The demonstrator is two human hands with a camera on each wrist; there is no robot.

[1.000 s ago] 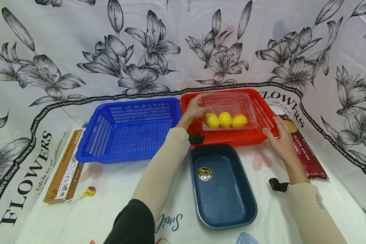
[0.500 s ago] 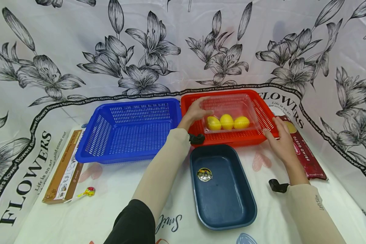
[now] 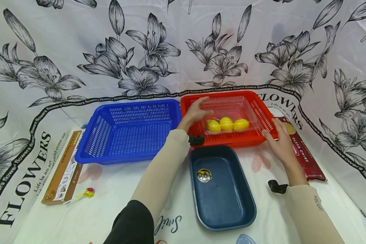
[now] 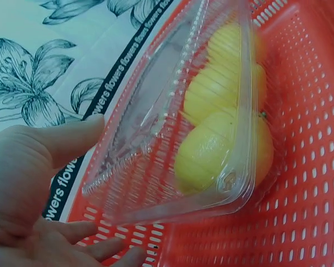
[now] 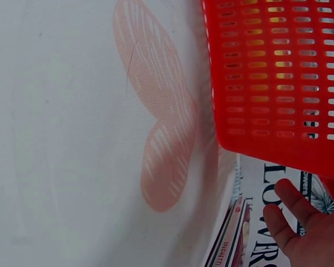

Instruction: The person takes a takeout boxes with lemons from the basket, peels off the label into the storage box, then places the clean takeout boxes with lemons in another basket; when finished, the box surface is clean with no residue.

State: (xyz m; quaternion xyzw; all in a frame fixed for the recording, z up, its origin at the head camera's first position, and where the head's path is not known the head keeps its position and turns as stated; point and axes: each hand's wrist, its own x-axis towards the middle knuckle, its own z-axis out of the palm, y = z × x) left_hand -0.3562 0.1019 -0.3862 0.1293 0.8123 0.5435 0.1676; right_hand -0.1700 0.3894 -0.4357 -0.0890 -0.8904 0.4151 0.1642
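Observation:
Inside the red plastic basket point(image 3: 241, 140) stands a clear plastic box point(image 3: 227, 108) with three yellow lemons point(image 3: 226, 124) in it. My left hand point(image 3: 196, 112) is at the box's left end. In the left wrist view, the thumb of this hand point(image 4: 22, 183) points at the box's clear wall point(image 4: 139, 194), and the other fingers lie loose below it. My right hand point(image 3: 280, 140) is at the basket's front right corner, with thumb and fingers spread about the rim. From the right wrist, its fingers point(image 5: 284, 228) look extended just beneath the rim.
A blue basket point(image 3: 131, 157) stands left of the red one, a dark blue tray point(image 3: 225, 196) in front. Further left lie a brown box point(image 3: 61, 169) and a lollipop point(image 3: 88, 192). A red spaghetti packet point(image 3: 305, 157) lies at the right. Flower-printed cloth rises behind.
The clear box with the lemons has sunk a little lower and nearer in the red basket. My left hand has shifted slightly with it; my right hand stays at the basket corner.

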